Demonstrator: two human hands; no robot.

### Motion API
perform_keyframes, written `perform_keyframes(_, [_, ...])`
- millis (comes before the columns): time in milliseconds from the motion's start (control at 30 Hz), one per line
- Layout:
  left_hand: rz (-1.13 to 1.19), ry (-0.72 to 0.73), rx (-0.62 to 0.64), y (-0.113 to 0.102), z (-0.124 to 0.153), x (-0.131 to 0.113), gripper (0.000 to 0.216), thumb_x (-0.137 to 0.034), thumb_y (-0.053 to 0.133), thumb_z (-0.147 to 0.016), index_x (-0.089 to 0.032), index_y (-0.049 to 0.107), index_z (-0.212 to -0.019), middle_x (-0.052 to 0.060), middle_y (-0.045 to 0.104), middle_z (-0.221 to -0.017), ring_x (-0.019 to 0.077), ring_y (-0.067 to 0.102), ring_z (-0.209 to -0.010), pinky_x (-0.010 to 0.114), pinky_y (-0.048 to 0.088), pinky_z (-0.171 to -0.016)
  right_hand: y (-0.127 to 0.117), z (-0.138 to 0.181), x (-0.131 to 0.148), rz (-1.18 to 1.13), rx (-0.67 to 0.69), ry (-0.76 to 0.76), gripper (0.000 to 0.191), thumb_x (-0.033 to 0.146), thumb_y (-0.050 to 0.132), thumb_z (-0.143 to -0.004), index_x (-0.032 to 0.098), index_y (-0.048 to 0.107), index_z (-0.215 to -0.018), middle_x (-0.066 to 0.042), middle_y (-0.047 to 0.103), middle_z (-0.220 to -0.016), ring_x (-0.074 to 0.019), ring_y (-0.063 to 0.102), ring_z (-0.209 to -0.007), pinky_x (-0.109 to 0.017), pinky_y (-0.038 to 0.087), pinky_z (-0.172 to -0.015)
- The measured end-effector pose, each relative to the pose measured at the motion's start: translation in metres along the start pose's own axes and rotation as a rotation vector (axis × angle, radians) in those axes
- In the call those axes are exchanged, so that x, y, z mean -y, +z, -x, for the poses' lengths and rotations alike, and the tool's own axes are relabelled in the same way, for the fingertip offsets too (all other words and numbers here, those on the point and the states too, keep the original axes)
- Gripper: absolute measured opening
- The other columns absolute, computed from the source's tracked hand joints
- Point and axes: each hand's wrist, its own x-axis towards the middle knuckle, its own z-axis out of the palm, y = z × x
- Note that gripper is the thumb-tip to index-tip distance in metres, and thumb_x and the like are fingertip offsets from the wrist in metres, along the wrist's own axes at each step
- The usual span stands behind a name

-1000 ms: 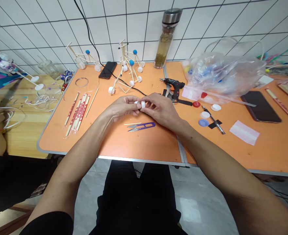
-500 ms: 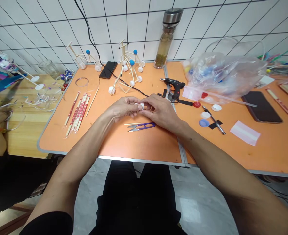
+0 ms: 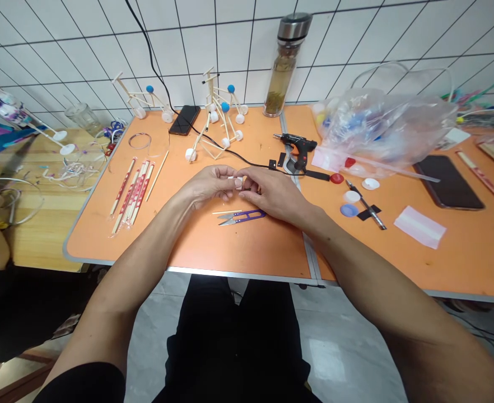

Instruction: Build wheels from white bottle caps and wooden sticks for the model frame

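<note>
Hands: left hand (image 3: 214, 183) is pinching a white plastic piece (image 3: 235, 178) between thumb and fingers. Right hand (image 3: 274, 190) is curling in from the other side, but I honestly can't tell from my feed if it's pinching anything.
White piece: it's sitting between both sets of fingertips over the orange table (image 3: 238, 252), and fingers are hiding most of it from me.
Snips: purple thread snips (image 3: 242, 219) are lying nearer the camera than the fingers, thin stick (image 3: 224, 212) right beside.
Glue gun (image 3: 299, 146): black one's lying beyond the right hand.
Wrapped chopsticks (image 3: 135, 196): they're lying off to my left.
</note>
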Motion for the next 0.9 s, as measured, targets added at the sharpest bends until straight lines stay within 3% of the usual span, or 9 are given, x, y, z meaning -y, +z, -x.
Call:
perform_keyframes(133, [0.044,0.008,-0.06,-0.004,0.0,-0.005,0.037,-0.025,0.107,-0.078,-0.014,0.079,-0.098,0.005,0.083,-0.087,0.0082,0.068,-0.062,0.022,0.054,-0.06,-0.011,0.001,0.001,0.039,0.012,0.103,0.037,0.029,0.072,-0.103,0.022,0.071,-0.139,-0.006,0.084,-0.102,-0.0284,0.074,-0.09,-0.036,0.045,-0.075])
perform_keyframes(233, [0.078,0.03,-0.073,-0.007,0.002,-0.01,0.033,-0.021,0.105,-0.079,-0.013,0.08,-0.098,0.006,0.085,-0.091,0.0077,0.068,-0.062,0.022,0.054,-0.06,-0.023,0.002,0.004,0.119,0.047,0.136,0.02,0.031,0.075,-0.102,0.023,0.075,-0.121,-0.006,0.084,-0.095,-0.0267,0.071,-0.084,-0.036,0.038,-0.07])
perform_keyframes(300, [0.099,0.033,-0.076,-0.008,0.003,-0.013,0.031,-0.02,0.104,-0.079,-0.013,0.079,-0.098,0.007,0.085,-0.091,0.0077,0.068,-0.062,0.021,0.054,-0.06,-0.03,0.003,0.006,0.153,0.161,0.104,0.009,0.031,0.079,-0.099,0.025,0.076,-0.105,-0.004,0.082,-0.092,-0.0249,0.069,-0.081,-0.036,0.035,-0.067])
perform_keyframes(433, [0.13,0.025,-0.076,-0.009,0.005,-0.015,0.032,-0.021,0.104,-0.08,-0.013,0.079,-0.099,0.007,0.086,-0.092,0.008,0.07,-0.063,0.02,0.055,-0.061,-0.032,0.007,0.014,0.159,0.363,0.025,0.024,0.039,0.088,-0.096,0.026,0.072,-0.084,-0.002,0.079,-0.088,-0.0215,0.063,-0.076,-0.036,0.029,-0.065])
perform_keyframes(633, [0.156,0.01,-0.065,-0.01,0.004,-0.015,0.035,-0.019,0.104,-0.08,-0.013,0.08,-0.104,0.008,0.087,-0.094,0.008,0.07,-0.062,0.019,0.056,-0.059,-0.021,0.012,0.019,0.223,0.432,0.008,0.024,0.036,0.093,-0.091,0.025,0.073,-0.084,-0.005,0.079,-0.096,-0.0215,0.063,-0.079,-0.036,0.026,-0.066])
perform_keyframes(900, [0.19,0.012,-0.039,-0.012,0.002,-0.011,0.033,-0.019,0.103,-0.081,-0.012,0.081,-0.104,0.011,0.089,-0.096,0.0083,0.071,-0.061,0.018,0.059,-0.059,-0.029,0.008,0.032,0.233,0.585,0.053,0.018,0.034,0.076,-0.102,0.022,0.069,-0.091,-0.006,0.079,-0.101,-0.0191,0.059,-0.08,-0.034,0.028,-0.069])
